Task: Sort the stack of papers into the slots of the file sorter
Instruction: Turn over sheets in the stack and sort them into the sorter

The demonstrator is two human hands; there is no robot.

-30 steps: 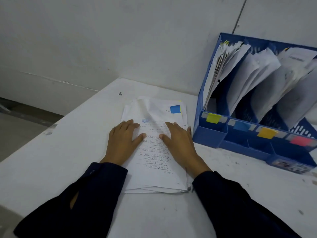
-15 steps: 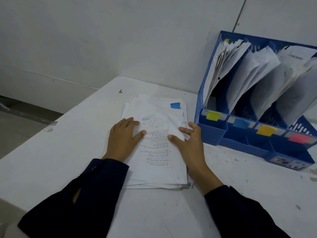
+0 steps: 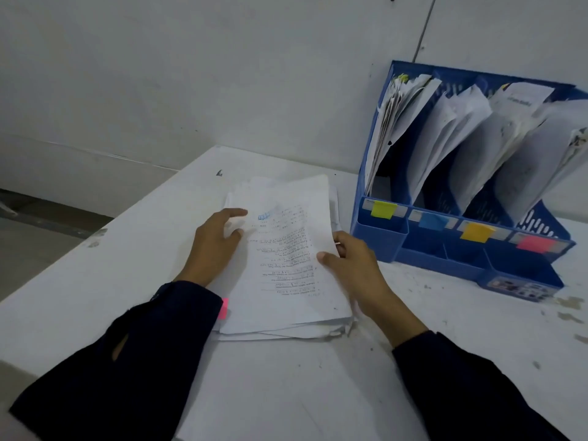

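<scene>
Two hands on the stack (image 3: 286,326), which lies mid-tabletop (image 3: 127,281), nearer the far edge, just left of the sorter (image 3: 451,262). Left hand (image 3: 213,246) rests on the stack's left side, fingers loosely bent, thumb out toward the top sheet (image 3: 292,249); whether it actually holds anything, can't tell. Right hand (image 3: 353,262) pinches the top sheet's right edge, thumb on top, fingers curled under; that edge is raised off the stack. Top sheet has printed lines and a blue stamp (image 3: 265,214) near its far end. Pink tab (image 3: 224,308) sticks out of the stack's left side, partly hidden by the left sleeve (image 3: 127,361).

Sorter sits at the far right of the tabletop, back against the wall (image 3: 222,74). Nothing lies between the right hand and the sorter's front. Four slots, each with leaning papers:
- slot 1, leftmost: yellow-green tab (image 3: 383,210), thick sheaf
- slot 2: blue tab (image 3: 432,221)
- slot 3: orange tab (image 3: 475,232)
- slot 4: pink-red tab (image 3: 536,244), papers spill past the right frame edge

Small front trays under the tabs; contents not visible. Tabletop near the right edge has flecks and scuffs.
</scene>
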